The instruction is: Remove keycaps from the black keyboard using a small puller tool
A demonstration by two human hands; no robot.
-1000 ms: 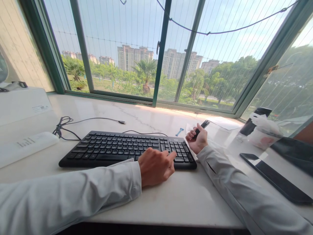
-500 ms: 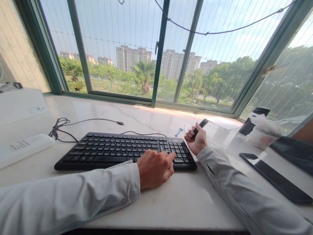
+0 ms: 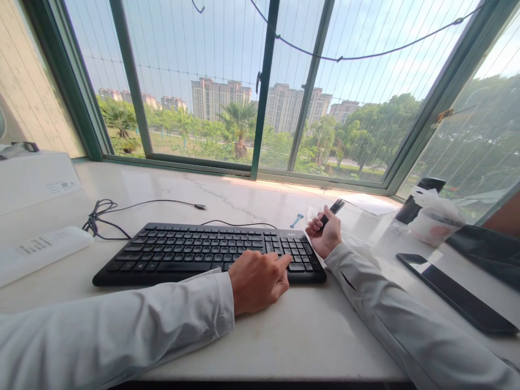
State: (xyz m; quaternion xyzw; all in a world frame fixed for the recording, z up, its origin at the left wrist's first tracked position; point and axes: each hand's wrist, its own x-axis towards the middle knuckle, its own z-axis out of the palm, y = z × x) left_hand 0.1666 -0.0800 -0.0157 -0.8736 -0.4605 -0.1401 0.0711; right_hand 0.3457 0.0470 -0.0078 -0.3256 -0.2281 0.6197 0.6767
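Note:
A black full-size keyboard (image 3: 182, 266) lies on the white marble-like counter. My left hand (image 3: 258, 281) is at its front edge, right of the middle, with the index finger over the number pad and the other fingers curled; the thumb is low at the edge, and the hand appears to hold the keyboard there. My right hand (image 3: 327, 235) is closed round a slim black tool (image 3: 335, 207) just beyond the keyboard's right end. Its pronged upper end sticks out above the fist, while the lower part is hidden by my fingers.
Left are a coiled cable (image 3: 99, 216), a white box (image 3: 36, 184) and a long white item (image 3: 44, 252). Behind the keyboard lies a small blue piece (image 3: 297, 220). Right are a black phone-like slab (image 3: 455, 295), a plastic-wrapped cup (image 3: 436, 219) and a dark cylinder (image 3: 420, 200). Windows stand behind.
The view has shifted very slightly. Both hands keep almost the same place and grip, and the keyboard's left end appears a little lower and further right.

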